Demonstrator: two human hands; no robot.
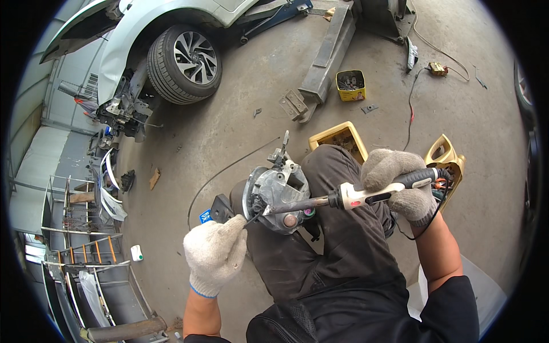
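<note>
My left hand, in a pale knitted glove, pinches a thin black rod between thumb and fingers. The rod's short end points at the grey lamp housing resting on my thighs. A long thin dark line curves away from behind this glove; whether it is the same rod I cannot tell. My right hand, gloved too, is wrapped round the white and black handle of a soldering iron. Its metal tip meets the housing's lower left edge, close to the rod's end. The exact contact is too small to make out.
A yellow bin stands beyond my knees, with a cut-open yellow jug of tools at right. Farther off are a yellow tin, a lift arm and a car wheel. Racks line the left. The iron's cord hangs by my right wrist.
</note>
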